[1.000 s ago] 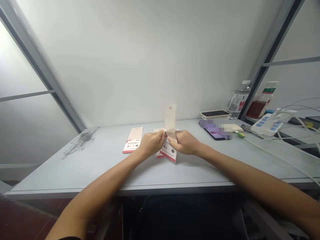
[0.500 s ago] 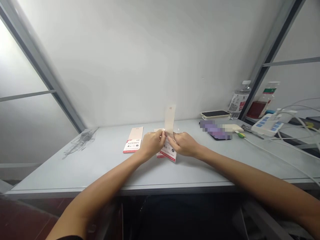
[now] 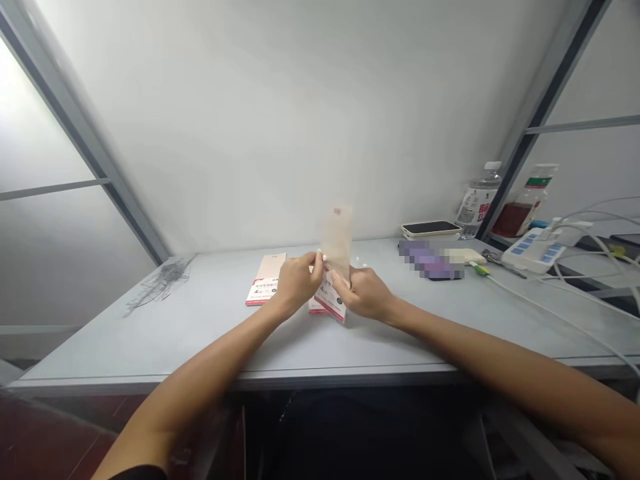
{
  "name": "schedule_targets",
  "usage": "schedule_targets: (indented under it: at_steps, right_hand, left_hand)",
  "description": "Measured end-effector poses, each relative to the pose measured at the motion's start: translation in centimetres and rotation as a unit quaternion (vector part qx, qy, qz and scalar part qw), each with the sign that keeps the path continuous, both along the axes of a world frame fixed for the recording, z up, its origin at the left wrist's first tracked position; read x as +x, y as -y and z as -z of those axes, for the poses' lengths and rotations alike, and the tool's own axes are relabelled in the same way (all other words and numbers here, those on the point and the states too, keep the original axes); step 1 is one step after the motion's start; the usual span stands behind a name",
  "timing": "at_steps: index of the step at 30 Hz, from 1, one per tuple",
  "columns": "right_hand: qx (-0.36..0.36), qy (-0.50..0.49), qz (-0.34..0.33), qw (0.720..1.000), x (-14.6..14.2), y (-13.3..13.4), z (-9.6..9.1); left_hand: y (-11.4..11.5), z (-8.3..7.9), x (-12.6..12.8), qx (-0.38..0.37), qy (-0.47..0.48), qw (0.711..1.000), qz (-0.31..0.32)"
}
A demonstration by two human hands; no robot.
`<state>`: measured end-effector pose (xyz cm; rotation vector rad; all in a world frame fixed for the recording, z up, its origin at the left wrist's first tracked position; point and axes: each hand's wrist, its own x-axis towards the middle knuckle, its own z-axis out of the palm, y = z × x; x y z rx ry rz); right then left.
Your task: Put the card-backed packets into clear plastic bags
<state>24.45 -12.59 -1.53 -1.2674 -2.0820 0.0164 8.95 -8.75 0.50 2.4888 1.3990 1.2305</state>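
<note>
In front of me a flat, pale beige ruler set pack, with a white and red label, stands tilted up off the desk. My right hand is closed round its right side, thumb across the front. At the left edge of the pack, my left hand pinches with thumb and fingertips, a tiny white bit showing there. What exactly those fingers grip is too small to make out. Behind the held pack lies another pack, mostly covered. To the left of my left hand, a similar pack lies flat, partly hidden by that hand.
On the right of the grey desk are a phone on a white box, a blurred purple item, a power strip with cables, and a water bottle. Dark scribbles mark the left side.
The held pack has shifted slightly left and turned to show more of its face. My left hand has moved a little left and up along its edge.
</note>
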Motion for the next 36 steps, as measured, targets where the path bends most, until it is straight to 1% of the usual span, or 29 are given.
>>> schedule_targets:
  at_steps: [2,4,8,11,14,18,22,24,26,28,31,33,36]
  right_hand:
    - [-0.035,-0.086,-0.015,0.996,0.3,-0.3,-0.2]
    - [-0.060,-0.168,-0.047,0.983,0.8,-0.6,-0.5]
    - [-0.113,-0.307,-0.117,0.938,1.5,-1.0,-0.9]
    - [-0.158,-0.361,-0.153,0.906,1.7,-1.2,-1.2]
    - [-0.183,-0.377,-0.171,0.892,1.9,-1.3,-1.3]
    - [-0.196,-0.383,-0.166,0.887,2.2,-1.5,-1.3]
    - [-0.200,-0.380,-0.162,0.889,2.3,-1.4,-1.3]
    - [-0.207,-0.378,-0.152,0.889,2.2,-1.4,-1.4]
    - [-0.222,-0.384,-0.136,0.886,2.1,-1.4,-1.4]
    - [-0.229,-0.391,-0.118,0.884,2.1,-1.6,-1.3]
    - [-0.201,-0.383,-0.096,0.897,2.3,-2.1,-1.2]
    - [-0.182,-0.373,-0.092,0.905,2.4,-2.4,-1.2]
    - [-0.184,-0.375,-0.079,0.905,3.0,-3.0,-1.3]
  left_hand:
    - [-0.1,-0.1,-0.2,-0.028,0.045,0.998,0.024]
    - [-0.4,-0.1,-0.4,-0.057,0.096,0.993,0.045]
    - [-0.8,-0.1,-0.8,-0.084,0.150,0.983,0.070]
    - [-1.0,-0.2,-0.9,-0.095,0.184,0.973,0.103]
    - [-1.4,-0.1,-1.0,-0.140,0.219,0.953,0.153]
    - [-1.8,-0.1,-1.1,-0.197,0.257,0.921,0.215]
    - [-1.7,-0.4,-1.1,-0.250,0.262,0.890,0.278]
    - [-1.7,-0.4,-1.1,-0.272,0.254,0.881,0.292]
    - [-1.7,-0.4,-1.0,-0.280,0.241,0.884,0.288]
    - [-1.9,-0.2,-1.0,-0.274,0.236,0.892,0.271]
    - [-2.1,0.0,-1.1,-0.259,0.248,0.902,0.240]
    - [-2.2,0.0,-1.2,-0.254,0.256,0.904,0.229]
    - [-2.6,-0.3,-1.5,-0.255,0.280,0.901,0.212]
